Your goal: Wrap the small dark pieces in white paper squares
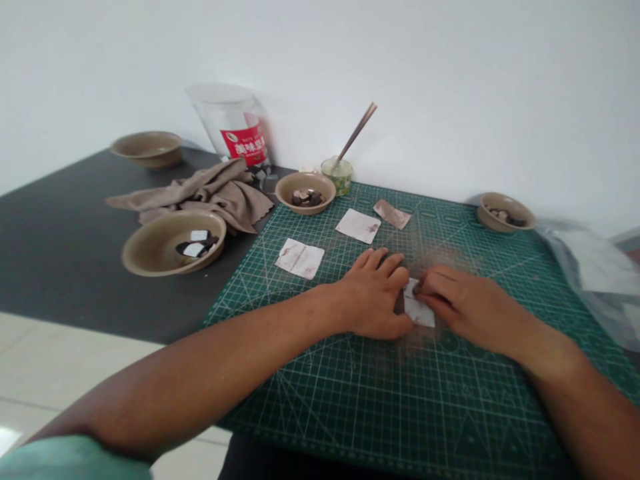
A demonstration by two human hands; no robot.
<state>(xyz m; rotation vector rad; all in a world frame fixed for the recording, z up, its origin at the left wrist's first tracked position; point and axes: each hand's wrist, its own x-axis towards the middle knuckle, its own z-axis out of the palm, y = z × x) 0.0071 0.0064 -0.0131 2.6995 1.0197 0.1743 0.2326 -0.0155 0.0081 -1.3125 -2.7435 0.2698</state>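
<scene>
My left hand lies palm down on the green cutting mat, fingers spread, with its thumb and index finger at the edge of a small white paper square. Above that square my right hand is closed in a pinch. A sliver of something small and dark shows at its fingertips, too hidden to name. Brown smudges surround the square on the mat. Two more white squares, one with a crease line and one stained at a corner, lie farther left, near a brown piece of paper.
Bowls with dark pieces stand at the left, the back and the right; another bowl is far left. A brown cloth, a clear jar, a green cup holding sticks and a plastic bag border the mat.
</scene>
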